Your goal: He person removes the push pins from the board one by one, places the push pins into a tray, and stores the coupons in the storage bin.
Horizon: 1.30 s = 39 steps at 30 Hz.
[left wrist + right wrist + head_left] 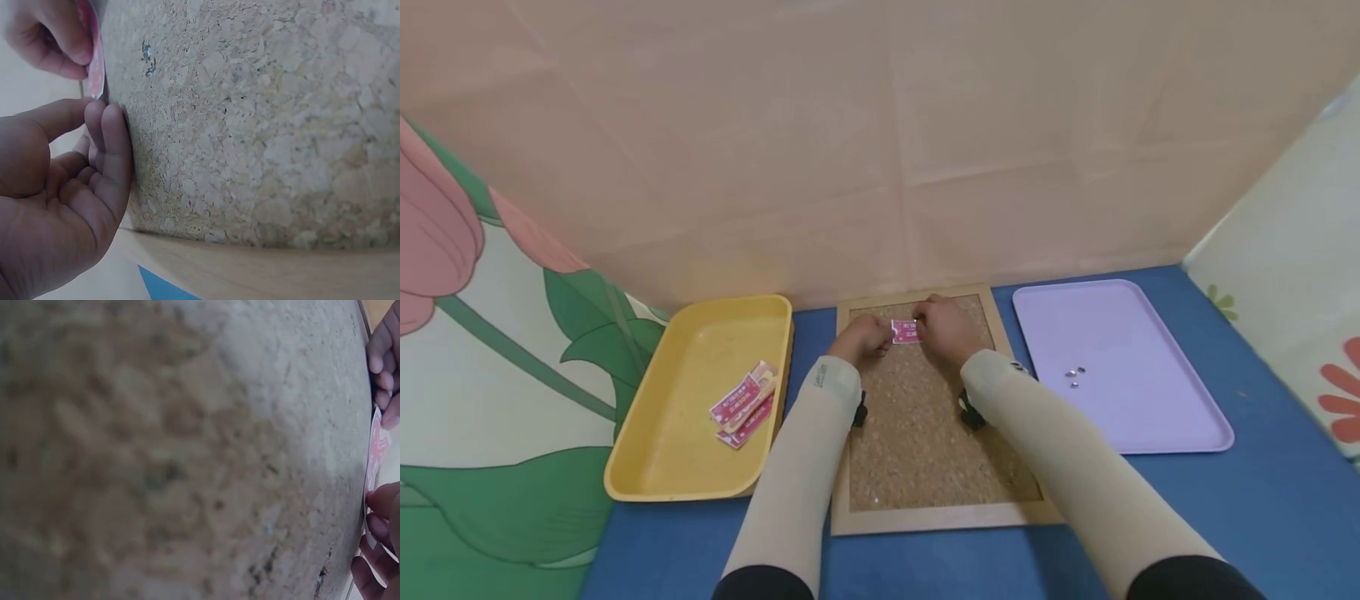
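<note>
A small pink printed card (905,332) lies close over the upper part of a wood-framed cork board (917,450). At the card's left end, my left hand (867,336) pinches it between thumb and fingertips. My right hand (950,332) holds the opposite end, covering part of it. In the left wrist view the card (96,69) appears nearly edge-on, tilted against the cork. The right wrist view shows the card (377,447) stretched between both hands. Whether a pin is under the fingers cannot be seen.
To the left, a yellow tray (658,433) holds several similar pink cards (747,404). On the right, a lilac tray (1150,392) carries small metal pieces (1074,384), perhaps tacks. A blue table surface (940,567) lies beneath, with a beige sheet (880,150) behind.
</note>
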Tool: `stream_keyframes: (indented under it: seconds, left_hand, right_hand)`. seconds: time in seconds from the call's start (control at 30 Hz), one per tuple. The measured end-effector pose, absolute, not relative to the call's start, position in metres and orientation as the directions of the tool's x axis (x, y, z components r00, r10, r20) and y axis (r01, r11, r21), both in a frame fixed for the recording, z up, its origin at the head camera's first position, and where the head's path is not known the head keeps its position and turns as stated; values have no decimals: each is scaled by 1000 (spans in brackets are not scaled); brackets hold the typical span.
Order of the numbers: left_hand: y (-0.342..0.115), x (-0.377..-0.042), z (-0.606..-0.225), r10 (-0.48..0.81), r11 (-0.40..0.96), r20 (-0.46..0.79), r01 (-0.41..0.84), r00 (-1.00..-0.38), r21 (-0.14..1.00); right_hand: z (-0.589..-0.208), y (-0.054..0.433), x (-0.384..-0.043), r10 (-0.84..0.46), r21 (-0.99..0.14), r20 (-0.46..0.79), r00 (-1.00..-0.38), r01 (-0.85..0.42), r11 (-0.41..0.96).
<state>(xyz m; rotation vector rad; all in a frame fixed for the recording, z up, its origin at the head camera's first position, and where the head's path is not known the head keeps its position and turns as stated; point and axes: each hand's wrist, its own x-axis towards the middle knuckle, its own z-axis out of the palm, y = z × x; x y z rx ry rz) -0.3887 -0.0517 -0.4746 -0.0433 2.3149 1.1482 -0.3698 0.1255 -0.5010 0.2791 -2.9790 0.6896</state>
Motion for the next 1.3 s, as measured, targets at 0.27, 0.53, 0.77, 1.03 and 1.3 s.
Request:
stream_keyframes:
  seconds: [0.27, 0.53, 0.77, 1.03, 1.3]
  left_hand:
    - [-51, -387, -474, 194, 628, -484, -270, -853, 730]
    - [-51, -383, -473, 216, 644, -466, -233, -858, 728]
    - [-52, -383, -472, 213, 671, -469, -221, -857, 708]
    - [-54, -381, -469, 249, 642, -481, -228, -841, 732]
    - [-58, -381, -470, 271, 652, -462, -192, -844, 733]
  right_hand:
    - [-501, 126, -372, -182, -357, 139, -973, -221, 908]
    - [-498, 125, -371, -180, -306, 123, -976, -210, 929]
    - [-500, 125, -372, -175, -289, 141, -974, -210, 934]
    - [-512, 132, -380, -128, -446, 126, -984, -172, 879]
    - [-523, 134, -384, -73, -517, 109, -991, -119, 848]
